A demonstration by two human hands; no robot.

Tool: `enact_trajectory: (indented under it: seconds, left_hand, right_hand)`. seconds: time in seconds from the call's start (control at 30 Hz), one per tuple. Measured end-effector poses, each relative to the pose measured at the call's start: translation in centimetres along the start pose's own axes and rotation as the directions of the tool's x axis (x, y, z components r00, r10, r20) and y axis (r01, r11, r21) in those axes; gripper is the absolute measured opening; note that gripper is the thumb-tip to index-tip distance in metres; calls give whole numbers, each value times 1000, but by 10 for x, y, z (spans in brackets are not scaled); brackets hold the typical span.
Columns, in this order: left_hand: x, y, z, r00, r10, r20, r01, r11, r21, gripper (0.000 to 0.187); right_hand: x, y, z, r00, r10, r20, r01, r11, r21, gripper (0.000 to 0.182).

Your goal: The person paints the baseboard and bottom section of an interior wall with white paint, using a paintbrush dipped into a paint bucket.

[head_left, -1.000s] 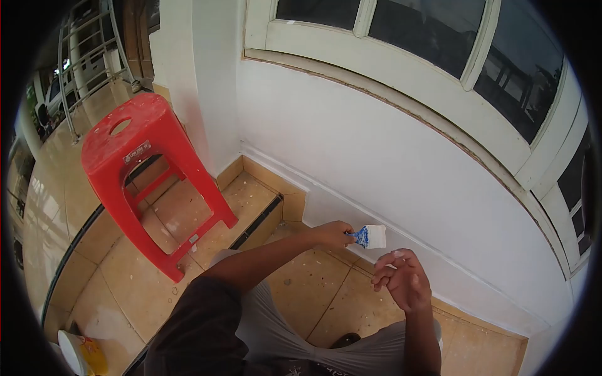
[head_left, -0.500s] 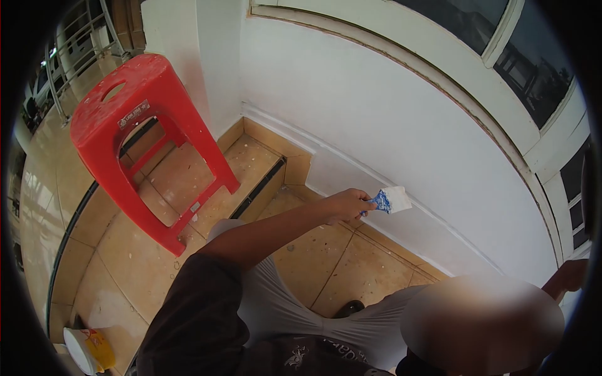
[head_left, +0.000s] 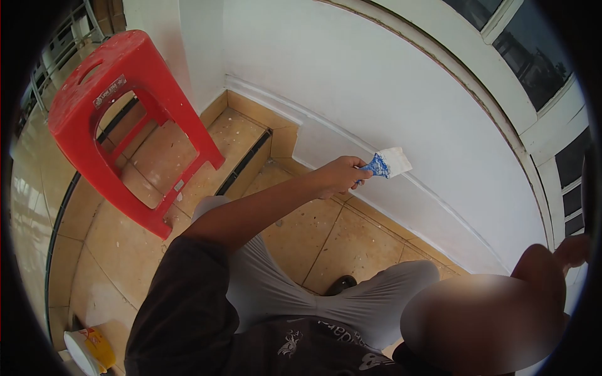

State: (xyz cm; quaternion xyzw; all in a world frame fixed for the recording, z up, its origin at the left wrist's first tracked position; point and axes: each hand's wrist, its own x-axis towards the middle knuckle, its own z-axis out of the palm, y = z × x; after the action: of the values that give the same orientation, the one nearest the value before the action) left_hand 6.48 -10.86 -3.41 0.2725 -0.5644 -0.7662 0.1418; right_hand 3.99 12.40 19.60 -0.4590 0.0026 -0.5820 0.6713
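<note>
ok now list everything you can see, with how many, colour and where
paintbrush: 1, blue and white, in the left hand, before the wall; contact unclear
wall: 1, white, centre to right
window frame: at least 1, white with dark panes, upper right
plastic stool: 1, red, left, on the tiles
tub: 1, white and yellow, lower left
floor tiles: many, tan, below the wall and under the stool
step edging: count unclear, black, along the steps
railing: 1, grey, upper left
shirt: 1, dark with white print, bottom
trousers: 1 pair, grey, lower middle
shoe: 1 visible, black, beside the trousers
left hand: 1, bare, around the brush handle
right hand: 1, bare, far right edge
</note>
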Motion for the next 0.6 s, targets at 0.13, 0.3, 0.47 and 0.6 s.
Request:
enact_trajectory:
  seconds: [0.13, 0.3, 0.47, 0.6]
  left_hand:
    - [0, -4, 2, 1000, 2, 1, -2, 1000, -8, 33]
    - [3, -6, 1, 1000, 20, 6, -20, 1000, -6, 33]
    - [-2, -3, 5, 1000, 15, -21, -16, 999, -46, 28]
    - [4, -4, 5, 997, 51, -53, -59, 986, -154, 20]
  right_hand:
    - [-6, 8, 12, 996, -36, -77, 39, 998, 39, 45]
    - [-10, 16, -4, 995, -92, -30, 96, 982, 166, 49]
    - [6, -4, -4, 991, 127, 46, -131, 987, 94, 56]
    - [-47, -41, -61, 973, -51, 225, 72, 993, -89, 56]
